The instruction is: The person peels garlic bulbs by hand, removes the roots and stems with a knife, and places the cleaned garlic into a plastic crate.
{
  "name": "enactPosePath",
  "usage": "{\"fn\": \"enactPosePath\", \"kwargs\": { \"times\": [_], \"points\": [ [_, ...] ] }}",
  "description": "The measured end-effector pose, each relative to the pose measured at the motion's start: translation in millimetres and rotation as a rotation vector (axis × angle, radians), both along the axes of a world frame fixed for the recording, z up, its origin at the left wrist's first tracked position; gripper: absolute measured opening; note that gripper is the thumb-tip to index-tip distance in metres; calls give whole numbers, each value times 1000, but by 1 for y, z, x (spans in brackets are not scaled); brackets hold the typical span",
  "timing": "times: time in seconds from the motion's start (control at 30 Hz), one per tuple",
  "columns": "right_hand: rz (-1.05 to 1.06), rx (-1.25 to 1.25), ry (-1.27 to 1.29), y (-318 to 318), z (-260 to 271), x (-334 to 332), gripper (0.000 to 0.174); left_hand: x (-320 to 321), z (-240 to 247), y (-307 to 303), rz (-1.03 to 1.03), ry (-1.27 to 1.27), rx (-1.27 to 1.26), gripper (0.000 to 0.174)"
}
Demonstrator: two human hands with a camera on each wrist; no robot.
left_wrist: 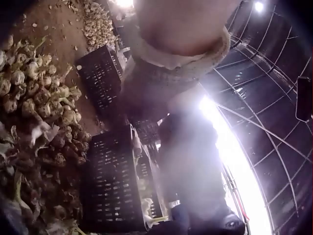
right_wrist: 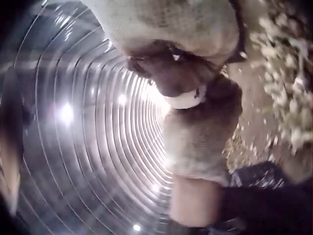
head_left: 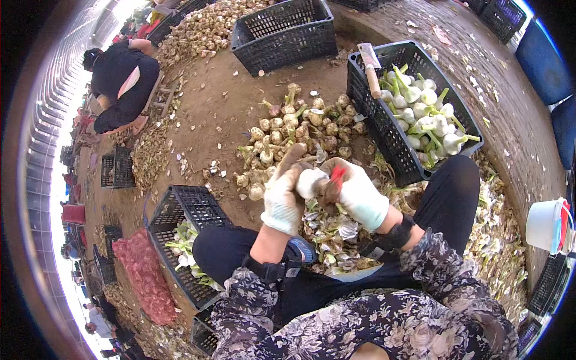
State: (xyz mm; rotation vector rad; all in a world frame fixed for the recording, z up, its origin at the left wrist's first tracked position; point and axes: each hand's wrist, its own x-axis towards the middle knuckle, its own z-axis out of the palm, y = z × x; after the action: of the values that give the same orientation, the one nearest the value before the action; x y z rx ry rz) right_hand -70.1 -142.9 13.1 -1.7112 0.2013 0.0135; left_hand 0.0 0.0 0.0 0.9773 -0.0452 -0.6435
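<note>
At left, your gloved left hand (head_left: 284, 197) is gripping a white garlic bulb (head_left: 306, 183); beyond it, toward the top of the head view, a heap of unpeeled garlic (head_left: 279, 137) is lying on the ground. At centre, the bulb is sitting between your hands, just right of the left palm and meeting the right fingertips; its long axis appears to be running crosswise, though gloves are hiding its ends. A red object (head_left: 338, 175), its form mostly covered, is being pinched by your right hand (head_left: 362, 193). The next move is probably turning on this facing: left supporting, right approaching from the bulb's right side.
</note>
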Motion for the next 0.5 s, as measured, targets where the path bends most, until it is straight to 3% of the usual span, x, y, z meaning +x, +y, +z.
{"fn": "enactPosePath", "kwargs": {
  "times": [0.07,0.1,0.13,0.2,0.23,0.27,0.33,0.37,0.43,0.47,0.5],
  "points": [
    [150,1343,6,-6,-24,2,18,-1,18,-3,60,245,-112,36],
    [285,1687,-85,-15,-45,-1,10,-5,6,1,-142,259,-413,37],
    [150,1279,11,-20,-44,-3,13,-2,13,5,-68,296,-349,37],
    [103,988,172,-25,-48,-10,21,3,17,9,19,230,-212,37],
    [162,438,180,-29,-59,-10,27,5,15,10,29,130,-135,37],
    [176,432,190,-30,-68,-13,27,3,14,6,80,37,7,35],
    [76,-600,-10,-23,-53,-7,25,1,10,4,107,-79,118,38],
    [19,121,128,-21,-51,-2,34,-1,12,6,127,-138,171,40],
    [63,391,100,0,-15,9,43,-3,11,8,223,-252,389,42],
    [200,430,-18,5,-31,13,50,1,8,14,324,-398,522,39],
    [283,322,42,0,-41,17,44,7,3,21,405,-538,658,36]
  ]
}}
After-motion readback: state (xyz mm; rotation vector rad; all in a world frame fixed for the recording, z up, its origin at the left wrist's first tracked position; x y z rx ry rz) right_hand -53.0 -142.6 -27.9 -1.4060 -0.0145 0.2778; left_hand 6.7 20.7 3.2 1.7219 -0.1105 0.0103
